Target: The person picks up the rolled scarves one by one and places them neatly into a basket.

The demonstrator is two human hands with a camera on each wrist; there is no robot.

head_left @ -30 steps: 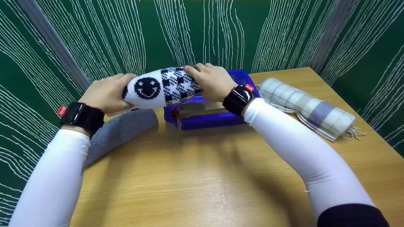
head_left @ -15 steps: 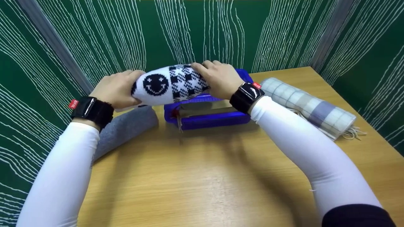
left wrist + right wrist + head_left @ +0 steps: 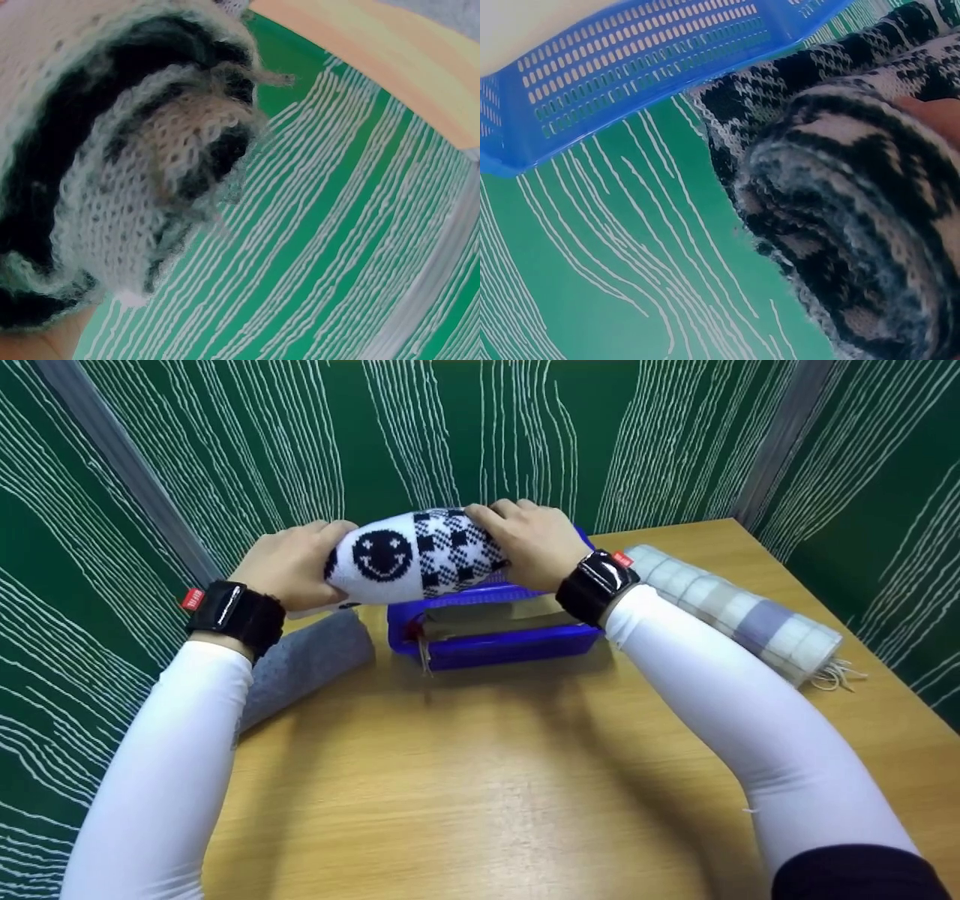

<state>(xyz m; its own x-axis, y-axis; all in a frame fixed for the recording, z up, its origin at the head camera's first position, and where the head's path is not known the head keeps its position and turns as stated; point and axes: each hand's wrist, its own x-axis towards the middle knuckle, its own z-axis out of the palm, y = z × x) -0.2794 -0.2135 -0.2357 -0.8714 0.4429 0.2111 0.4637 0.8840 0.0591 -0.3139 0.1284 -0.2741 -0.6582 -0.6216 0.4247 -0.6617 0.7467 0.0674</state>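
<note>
A rolled knitted scarf (image 3: 420, 553), white with a black smiley face and a black-and-white houndstooth part, is held up over the back of the table. My left hand (image 3: 289, 566) grips its left end and my right hand (image 3: 536, 544) its right end. Coiled layers of the scarf (image 3: 120, 187) fill much of the left wrist view. In the right wrist view the other spiral end of the scarf (image 3: 840, 217) shows, beside the blue basket (image 3: 652, 67). Behind and below the scarf stands that basket (image 3: 517, 649), partly hidden, with a beige roll (image 3: 487, 619) inside.
A grey rolled cloth (image 3: 315, 660) lies left of the basket, partly behind my left arm. On the right is a rolled checked scarf (image 3: 742, 619) with fringe. Green walls with white lines (image 3: 495, 435) enclose the wooden table (image 3: 480, 780) at the back and sides.
Both hands have moved to the right with the rolled scarf, the left hand also rising a little and coming closer to the right. Both keep their grip; basket and other rolls stay put.
</note>
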